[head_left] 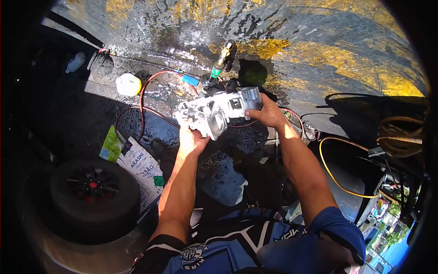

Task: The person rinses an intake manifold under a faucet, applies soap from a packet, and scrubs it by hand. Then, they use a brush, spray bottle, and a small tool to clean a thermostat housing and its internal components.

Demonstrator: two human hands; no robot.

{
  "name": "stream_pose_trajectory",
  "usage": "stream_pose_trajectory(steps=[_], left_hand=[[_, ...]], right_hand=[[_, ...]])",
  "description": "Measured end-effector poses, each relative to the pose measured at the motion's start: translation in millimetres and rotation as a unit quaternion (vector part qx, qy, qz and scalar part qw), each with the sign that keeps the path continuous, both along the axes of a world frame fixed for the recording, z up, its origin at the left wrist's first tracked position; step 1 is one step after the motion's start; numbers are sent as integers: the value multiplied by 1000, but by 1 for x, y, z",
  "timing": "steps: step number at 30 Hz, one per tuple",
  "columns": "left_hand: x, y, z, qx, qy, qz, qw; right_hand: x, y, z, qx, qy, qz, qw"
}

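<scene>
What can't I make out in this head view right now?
All in the head view:
- Metal part: underside, facing away from the camera.
- Right hand: some fingertips, hidden behind the part.
- Printed sheet: fine print, too small.
- Shirt: lower portion, cut off by the bottom edge.

At the lower left of my feed I see a dark wheel [93, 196] with a red centre, and just beside it a printed sheet [141, 169] reading ARASHI. I also make out a white bottle [75, 62] in shadow and, far right, a coiled hose [399, 142].
</scene>
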State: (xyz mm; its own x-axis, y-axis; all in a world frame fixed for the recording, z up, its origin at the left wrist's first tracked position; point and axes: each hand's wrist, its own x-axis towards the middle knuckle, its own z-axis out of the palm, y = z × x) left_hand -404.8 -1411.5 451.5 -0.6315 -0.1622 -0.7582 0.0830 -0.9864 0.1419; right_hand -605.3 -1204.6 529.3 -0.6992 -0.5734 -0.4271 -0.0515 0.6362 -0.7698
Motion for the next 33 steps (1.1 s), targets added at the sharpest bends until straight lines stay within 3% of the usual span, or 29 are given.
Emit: stream_pose_trajectory(steps=[3, 4, 6, 8, 9, 10, 12, 15, 18, 21, 24, 25, 26, 28, 29, 30, 31, 32, 33], left_hand=[[13, 10, 43, 2, 62, -11, 998], [18, 9, 41, -6, 90, -34, 995], [18, 21, 71, -36, 52, -42, 997], [8, 23, 101, -26, 45, -65, 997], [6, 23, 99, -17, 107, -74, 991], [2, 22, 97, -5, 99, -81, 992], [10, 4, 70, 68, 224, -190, 953], [-2, 12, 71, 135, 317, -203, 917], [-22, 32, 118, 49, 133, -200, 970], [-35, 23, 119, 152, 190, -273, 931], [-47, 16, 140, 162, 207, -366, 893], [-47, 31, 179, 52, 139, -377, 914], [-45, 28, 179, 68, 131, -398, 906], [-40, 35, 199, 85, 115, -448, 882], [-36, 46, 204, 17, 98, -464, 880], [-29, 52, 215, 38, 126, -503, 854], [-24, 57, 214, 87, 149, -525, 834], [-19, 59, 190, 67, 198, -554, 806], [-10, 73, 193, 24, 164, -561, 811]], right_hand=[[-15, 6, 32, -110, -246, 50, 962], [-12, 7, 39, -176, -261, 43, 948], [-11, 13, 66, -171, -312, 56, 933], [-7, 13, 89, -173, -288, 46, 941], [1, 15, 100, -173, -281, 32, 943], [6, 11, 122, -162, -265, 48, 950], [12, 7, 143, -161, -251, 53, 953], [23, 8, 157, -70, -118, 36, 990], [40, 23, 171, -34, -69, -17, 997], [67, 29, 209, -105, -119, -99, 982], [89, 46, 233, 81, 35, -168, 982], [101, 55, 235, -24, -13, -197, 980], [113, 65, 236, -126, -66, -222, 965], [133, 88, 225, -178, -186, -260, 931], [149, 97, 235, -127, -118, -277, 945], [167, 100, 243, -68, -51, -306, 948], [176, 115, 223, -77, 32, -257, 963], [189, 124, 219, -83, -44, -273, 957], [201, 134, 206, -126, -31, -266, 955]])
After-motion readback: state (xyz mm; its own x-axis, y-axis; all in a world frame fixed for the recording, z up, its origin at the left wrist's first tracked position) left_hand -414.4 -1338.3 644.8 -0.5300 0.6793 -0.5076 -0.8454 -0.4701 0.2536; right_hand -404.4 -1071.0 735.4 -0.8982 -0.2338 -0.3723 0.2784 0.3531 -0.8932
